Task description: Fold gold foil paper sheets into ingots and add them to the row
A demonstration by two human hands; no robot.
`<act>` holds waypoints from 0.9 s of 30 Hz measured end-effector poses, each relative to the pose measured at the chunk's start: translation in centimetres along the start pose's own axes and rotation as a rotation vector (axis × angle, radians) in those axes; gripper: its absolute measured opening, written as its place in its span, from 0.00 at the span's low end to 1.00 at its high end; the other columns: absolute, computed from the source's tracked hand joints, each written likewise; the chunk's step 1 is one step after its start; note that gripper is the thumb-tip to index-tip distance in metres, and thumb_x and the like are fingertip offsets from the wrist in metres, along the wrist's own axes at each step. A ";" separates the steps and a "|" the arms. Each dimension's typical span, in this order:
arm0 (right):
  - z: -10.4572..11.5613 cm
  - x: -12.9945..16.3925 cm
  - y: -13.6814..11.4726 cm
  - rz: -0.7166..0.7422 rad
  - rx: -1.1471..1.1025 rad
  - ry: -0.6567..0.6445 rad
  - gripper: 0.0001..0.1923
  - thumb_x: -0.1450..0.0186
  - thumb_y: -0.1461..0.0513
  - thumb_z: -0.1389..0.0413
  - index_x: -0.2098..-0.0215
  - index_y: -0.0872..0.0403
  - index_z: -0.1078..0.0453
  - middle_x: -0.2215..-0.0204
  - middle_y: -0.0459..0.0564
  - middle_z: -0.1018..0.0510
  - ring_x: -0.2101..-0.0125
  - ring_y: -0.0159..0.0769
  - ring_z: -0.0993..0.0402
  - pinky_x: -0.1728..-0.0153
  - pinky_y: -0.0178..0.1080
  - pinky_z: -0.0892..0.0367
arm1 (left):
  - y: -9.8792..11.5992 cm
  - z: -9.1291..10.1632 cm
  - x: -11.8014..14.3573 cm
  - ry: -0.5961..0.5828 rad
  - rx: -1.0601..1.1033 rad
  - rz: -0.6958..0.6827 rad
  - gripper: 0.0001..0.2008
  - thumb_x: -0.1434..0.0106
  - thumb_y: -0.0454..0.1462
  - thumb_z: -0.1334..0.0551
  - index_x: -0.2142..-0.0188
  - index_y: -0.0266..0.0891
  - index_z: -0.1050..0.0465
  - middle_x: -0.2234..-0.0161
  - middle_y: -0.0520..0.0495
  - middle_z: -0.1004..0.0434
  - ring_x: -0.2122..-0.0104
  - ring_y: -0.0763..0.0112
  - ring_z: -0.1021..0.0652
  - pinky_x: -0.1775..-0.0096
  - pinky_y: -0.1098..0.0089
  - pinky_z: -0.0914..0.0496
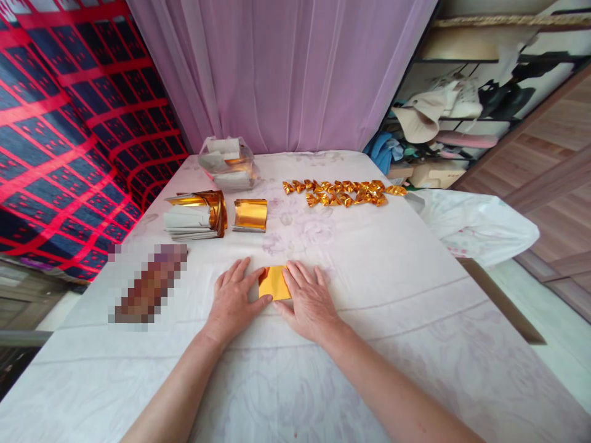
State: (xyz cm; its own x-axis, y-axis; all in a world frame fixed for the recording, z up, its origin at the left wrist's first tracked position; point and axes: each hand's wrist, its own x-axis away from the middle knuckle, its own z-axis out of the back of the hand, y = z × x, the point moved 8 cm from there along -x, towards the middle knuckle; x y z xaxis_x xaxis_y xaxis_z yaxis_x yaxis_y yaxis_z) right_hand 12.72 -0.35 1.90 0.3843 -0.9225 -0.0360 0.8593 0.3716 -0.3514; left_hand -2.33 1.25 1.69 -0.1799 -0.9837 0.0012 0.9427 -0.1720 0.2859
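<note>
A gold foil paper sheet (274,284) lies flat on the table between my hands. My left hand (234,296) rests at its left edge, thumb and index finger touching it, fingers spread. Across the sheet's right edge lie the fingers of my right hand (310,300), stretched out and pressing it to the cloth. Farther away, a small stack of gold foil sheets (250,215) sits beside a larger, curled stack of foil paper (191,221), grey-white on its underside. Rows of folded gold foil pieces (344,192) lie at the back right.
A clear plastic bag with more foil paper (229,165) stands at the table's back. A blurred-out object (150,286) lies on the left. The floral tablecloth (397,381) covers the table. A white plastic bag (480,224) hangs past the right edge, near a cluttered shelf (455,120).
</note>
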 end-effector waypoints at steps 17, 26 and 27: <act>1.2 0.2 1.3 0.041 -0.070 0.113 0.25 0.35 0.61 0.48 0.40 0.55 0.37 0.38 0.56 0.34 0.38 0.48 0.42 0.38 0.57 0.51 | 0.6 0.6 0.7 0.064 0.099 -0.055 0.23 0.40 0.42 0.36 0.44 0.49 0.33 0.35 0.41 0.42 0.35 0.49 0.41 0.40 0.44 0.43; 1.5 0.8 2.5 0.117 -0.189 0.230 0.26 0.38 0.68 0.51 0.41 0.54 0.40 0.39 0.59 0.34 0.39 0.46 0.39 0.40 0.57 0.45 | 0.4 0.8 1.0 0.078 0.148 -0.092 0.19 0.39 0.39 0.38 0.48 0.47 0.32 0.35 0.39 0.42 0.35 0.49 0.41 0.41 0.43 0.43; 1.7 0.9 2.7 0.131 -0.208 0.253 0.26 0.39 0.68 0.51 0.42 0.54 0.39 0.40 0.60 0.34 0.39 0.46 0.39 0.40 0.56 0.43 | 0.4 0.8 1.1 0.081 0.156 -0.096 0.17 0.38 0.38 0.38 0.49 0.47 0.31 0.35 0.39 0.42 0.35 0.50 0.41 0.41 0.43 0.43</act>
State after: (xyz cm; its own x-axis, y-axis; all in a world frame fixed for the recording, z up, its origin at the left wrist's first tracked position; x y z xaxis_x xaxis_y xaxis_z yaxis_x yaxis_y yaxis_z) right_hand 15.92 0.02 2.49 0.3690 -0.8745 -0.3149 0.7108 0.4838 -0.5106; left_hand -2.39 0.17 2.53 -0.2374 -0.9653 -0.1084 0.8662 -0.2609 0.4261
